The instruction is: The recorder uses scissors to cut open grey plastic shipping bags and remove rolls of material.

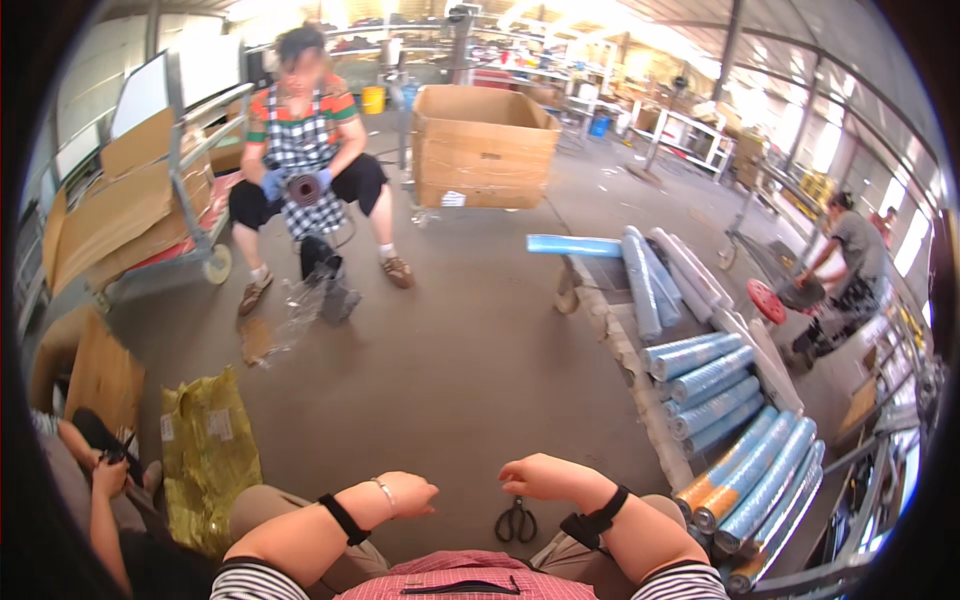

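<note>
My left hand (408,494) hovers over my lap, fingers curled inward, with nothing visible in it. Opposite it, a gap apart, is my right hand (540,477), bent at the wrist with the fingers closed. Scissors (517,523) with black loop handles hang below the right hand; their upper end disappears behind the fingers, which seem to grip them. Dark bands circle both forearms, and a bracelet sits on the left wrist. A pink checked apron (460,580) covers my lap.
To the right, a low platform (630,375) bears several blue wrapped rolls (710,380). A yellow woven sack (208,455) lies at left beside a seated person. Ahead, another seated person holds a dark roll (303,190) near a large cardboard box (485,150). Someone bends over at far right.
</note>
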Demonstrator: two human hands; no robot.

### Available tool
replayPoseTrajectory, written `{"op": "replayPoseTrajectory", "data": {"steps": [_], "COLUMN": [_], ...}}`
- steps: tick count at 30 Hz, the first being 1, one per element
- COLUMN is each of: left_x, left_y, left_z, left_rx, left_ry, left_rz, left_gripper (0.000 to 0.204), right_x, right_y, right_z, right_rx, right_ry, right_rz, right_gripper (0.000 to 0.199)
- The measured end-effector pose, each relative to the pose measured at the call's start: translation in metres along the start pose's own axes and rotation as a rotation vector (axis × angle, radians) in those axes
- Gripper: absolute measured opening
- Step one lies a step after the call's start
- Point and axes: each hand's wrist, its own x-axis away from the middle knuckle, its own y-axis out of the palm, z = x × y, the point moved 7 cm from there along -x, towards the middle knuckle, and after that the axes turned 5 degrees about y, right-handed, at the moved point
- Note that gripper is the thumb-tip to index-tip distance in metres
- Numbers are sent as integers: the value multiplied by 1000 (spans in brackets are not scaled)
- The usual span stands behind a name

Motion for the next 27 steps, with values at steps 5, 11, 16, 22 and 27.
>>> {"op": "replayPoseTrajectory", "data": {"steps": [5, 11, 16, 22, 27], "left_x": [-1, 1, 1, 2, 1], "left_y": [-1, 0, -2, -3, -2], "left_z": [-3, -3, 0, 1, 1], "left_rx": [10, 38, 37, 28, 31], "left_ry": [-15, -52, -22, -16, -13], "left_rz": [-4, -87, -43, -35, 1], "left_gripper": [37, 41, 41, 41, 42], "right_x": [1, 3, 1, 2, -3], "right_y": [0, 2, 3, 3, 8], "right_z": [2, 1, 3, 3, 9], "right_rx": [-17, -19, -55, -39, -19], "right_ry": [2, 17, 49, 38, 41], "right_rz": [14, -16, -23, -21, -39], "right_gripper": [38, 38, 37, 37, 36]}}
